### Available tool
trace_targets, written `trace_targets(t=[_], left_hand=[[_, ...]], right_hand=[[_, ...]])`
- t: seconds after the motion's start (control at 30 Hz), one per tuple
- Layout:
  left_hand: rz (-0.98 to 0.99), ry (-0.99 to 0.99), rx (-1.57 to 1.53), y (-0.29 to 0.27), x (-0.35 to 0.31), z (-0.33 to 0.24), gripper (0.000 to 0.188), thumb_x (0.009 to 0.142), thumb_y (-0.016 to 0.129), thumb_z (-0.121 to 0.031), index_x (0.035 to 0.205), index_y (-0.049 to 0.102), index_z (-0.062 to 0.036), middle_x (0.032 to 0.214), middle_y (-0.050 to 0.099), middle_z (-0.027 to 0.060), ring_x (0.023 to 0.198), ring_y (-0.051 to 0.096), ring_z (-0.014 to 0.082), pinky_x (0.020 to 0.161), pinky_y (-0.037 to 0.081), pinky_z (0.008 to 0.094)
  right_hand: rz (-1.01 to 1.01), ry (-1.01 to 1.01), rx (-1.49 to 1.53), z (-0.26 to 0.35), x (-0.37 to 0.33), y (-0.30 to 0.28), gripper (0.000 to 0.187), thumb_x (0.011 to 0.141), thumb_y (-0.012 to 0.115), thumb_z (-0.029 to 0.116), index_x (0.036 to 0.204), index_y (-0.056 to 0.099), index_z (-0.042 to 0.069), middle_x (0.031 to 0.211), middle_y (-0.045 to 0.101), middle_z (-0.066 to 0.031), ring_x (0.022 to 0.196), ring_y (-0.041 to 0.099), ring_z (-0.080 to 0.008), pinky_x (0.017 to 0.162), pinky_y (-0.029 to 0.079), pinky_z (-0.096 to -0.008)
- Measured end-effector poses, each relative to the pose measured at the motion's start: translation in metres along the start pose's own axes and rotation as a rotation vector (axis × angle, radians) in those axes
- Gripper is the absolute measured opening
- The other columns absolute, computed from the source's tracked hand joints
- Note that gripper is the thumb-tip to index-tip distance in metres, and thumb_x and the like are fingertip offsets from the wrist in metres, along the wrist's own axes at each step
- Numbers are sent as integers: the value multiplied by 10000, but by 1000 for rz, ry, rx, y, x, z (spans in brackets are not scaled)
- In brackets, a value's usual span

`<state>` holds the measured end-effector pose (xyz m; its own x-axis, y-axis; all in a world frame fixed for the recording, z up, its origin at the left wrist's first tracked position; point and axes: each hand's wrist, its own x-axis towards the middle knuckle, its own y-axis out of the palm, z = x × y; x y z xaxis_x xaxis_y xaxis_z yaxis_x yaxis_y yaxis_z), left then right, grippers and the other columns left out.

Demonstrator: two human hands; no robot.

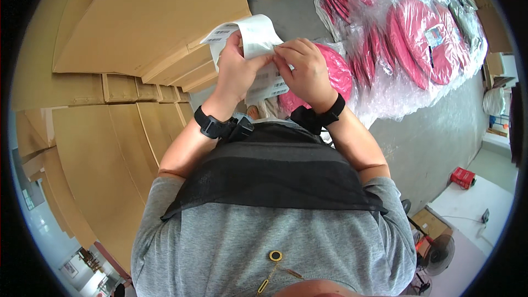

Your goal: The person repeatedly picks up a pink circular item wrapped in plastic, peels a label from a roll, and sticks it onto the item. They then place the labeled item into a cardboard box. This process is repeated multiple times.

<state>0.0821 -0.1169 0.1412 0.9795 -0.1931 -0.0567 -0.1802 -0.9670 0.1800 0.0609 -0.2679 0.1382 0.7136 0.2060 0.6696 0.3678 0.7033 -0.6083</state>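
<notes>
A curling white sheet of barcode labels (254, 28) is held up in front of me. My left hand (237, 69) grips it from the left, with the thumb against the paper and the other fingers partly behind it. At the sheet's right edge, my right hand (305, 70) pinches with thumb and forefinger; whether a single label is peeled there is too small to tell. The sheet's lower part, with more barcodes, hangs below and between my hands. Just behind my right hand lies a round pink item in clear plastic (336, 74).
Large cardboard boxes (148, 16) stand close on the left. To the right, many pink round items in plastic wrap (404, 38) are heaped on the grey floor (423, 137). A fan (438, 254) and a red box (463, 178) are at the lower right.
</notes>
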Motion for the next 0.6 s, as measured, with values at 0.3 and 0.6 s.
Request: trace_targets(t=[0.3,0.6], left_hand=[[-1,24,-70,2,5,4,542,666,605,58,1141,344,41,992,545,118,890,568,177,746,481,285],[-24,16,-84,0,1,3,506,674,588,47,1127,363,41,994,544,114,894,566,175,747,478,285]], right_hand=[[-27,-12,-71,-1,-3,2,94,698,600,61,787,600,29,770,582,-83,709,558,-246,637,471,-325],[25,69,79,6,-2,1,113,706,635,39,801,603,-13,829,615,-121,695,604,-257,611,494,-305]])
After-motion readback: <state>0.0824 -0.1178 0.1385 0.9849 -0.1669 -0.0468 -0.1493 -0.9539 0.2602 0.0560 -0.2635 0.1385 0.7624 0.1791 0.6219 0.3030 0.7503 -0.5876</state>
